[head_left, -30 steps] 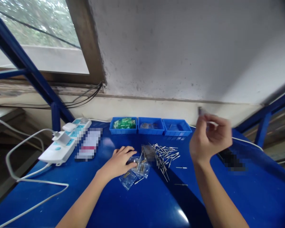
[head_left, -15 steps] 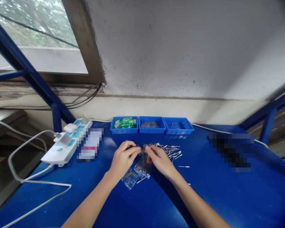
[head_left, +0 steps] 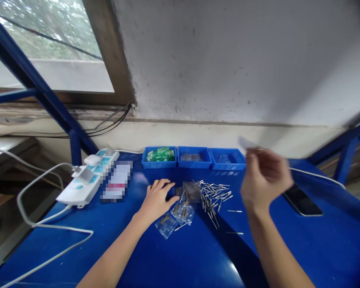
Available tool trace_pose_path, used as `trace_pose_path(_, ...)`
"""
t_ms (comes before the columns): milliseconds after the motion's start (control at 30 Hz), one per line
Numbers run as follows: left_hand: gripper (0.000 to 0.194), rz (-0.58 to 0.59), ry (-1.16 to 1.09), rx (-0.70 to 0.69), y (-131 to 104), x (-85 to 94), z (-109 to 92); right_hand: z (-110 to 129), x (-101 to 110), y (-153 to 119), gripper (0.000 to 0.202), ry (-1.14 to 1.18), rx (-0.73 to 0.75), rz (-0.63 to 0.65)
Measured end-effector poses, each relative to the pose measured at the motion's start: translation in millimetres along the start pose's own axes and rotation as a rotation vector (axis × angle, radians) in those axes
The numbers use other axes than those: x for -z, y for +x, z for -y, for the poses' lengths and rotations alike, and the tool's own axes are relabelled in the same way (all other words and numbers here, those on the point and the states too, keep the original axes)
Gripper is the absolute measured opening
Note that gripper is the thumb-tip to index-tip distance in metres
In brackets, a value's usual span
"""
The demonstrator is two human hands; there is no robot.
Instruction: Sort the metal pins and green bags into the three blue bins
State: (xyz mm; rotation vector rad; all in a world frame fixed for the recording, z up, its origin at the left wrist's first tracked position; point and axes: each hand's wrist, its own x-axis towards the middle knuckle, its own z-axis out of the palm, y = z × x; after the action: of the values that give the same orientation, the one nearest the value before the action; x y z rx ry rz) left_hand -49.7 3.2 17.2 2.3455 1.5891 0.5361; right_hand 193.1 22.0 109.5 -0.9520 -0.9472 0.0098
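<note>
The right hand (head_left: 265, 180) is raised over the right half of the tabletop (head_left: 162, 260), near its back edge, with thumb and fingers pinched on a small pale piece (head_left: 246, 143), too blurred to name. The left hand (head_left: 158, 201) is low over the middle of the tabletop, thumb and fingers parted – its grip released, nothing seen in it. Whether its fingertips touch the small clear bags (head_left: 183, 214) just beside them, I cannot tell. Those bags lie in the middle of the tabletop, overlapping, some with dark and yellowish strips inside; a heap of metal pins (head_left: 213, 196) spreads just to their right. Two loose pins lie apart from the heap, nearer the front edge.

Along the back edge stand three blue bins side by side: the left bin (head_left: 159, 165) with green packets, the middle bin (head_left: 195, 165) with clear bags, the right bin (head_left: 228, 166) with a pin. A phone (head_left: 303, 201) lies toward the right edge – a white power strip (head_left: 78, 194) toward the left.
</note>
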Motion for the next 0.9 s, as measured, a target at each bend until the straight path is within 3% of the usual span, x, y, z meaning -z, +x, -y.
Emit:
trace_pose_path(67,0.036,0.034,0.024,0.014,-0.2,-2.0,1.1,2.1,-0.1,26.3,0.018,-0.064,0.340,-0.194)
trace_pose_path(100,0.032,0.031,0.017,0.022,0.1,-2.9,0.4,1.1,-1.4,33.9,0.019,-0.114,0.457,-0.227)
trace_pose_path(167,0.020,0.002,-0.027,0.043,1.6,-3.6,-2.5,-5.3,-6.0,33.7,0.019,-0.277,0.529,-0.079)
trace_pose_path(233,0.006,-0.044,-0.129,0.037,3.5,-2.2,-5.4,-14.7,-11.2,13.3,0.015,-0.439,0.352,0.310)
trace_pose_path(333,0.006,-0.146,-0.321,-0.047,4.1,3.0,-8.3,-23.3,-13.3,-36.8,0.024,-0.341,-0.255,0.909)
trace_pose_path(367,0.008,-0.193,-0.366,-0.087,3.5,4.7,-9.3,-22.7,-11.9,-52.7,0.028,-0.243,-0.486,1.033)
trace_pose_path(467,0.011,-0.347,-0.406,-0.212,0.0,7.1,-13.7,-11.9,-6.5,-83.8,0.041,-0.068,-0.760,1.201)
trace_pose_path(533,0.013,-0.410,-0.406,-0.285,-1.9,5.9,-17.6,-3.4,-6.4,-90.2,0.037,0.060,-0.877,1.174)
trace_pose_path(600,0.015,-0.416,-0.399,-0.318,-2.3,4.7,-20.0,0.8,-10.1,-89.1,0.028,0.151,-0.951,1.056)
trace_pose_path(733,0.016,-0.260,-0.310,-0.250,0.8,12.4,-10.3,0.2,-18.9,-68.2,0.019,0.122,-0.828,0.747)
trace_pose_path(833,0.020,-0.043,-0.163,-0.137,1.6,25.8,9.9,7.1,-20.6,-32.6,0.016,0.064,-0.536,0.389)
trace_pose_path(900,0.024,0.073,-0.076,-0.092,0.6,32.4,22.1,14.0,-20.8,-5.4,0.013,-0.048,-0.141,0.036)
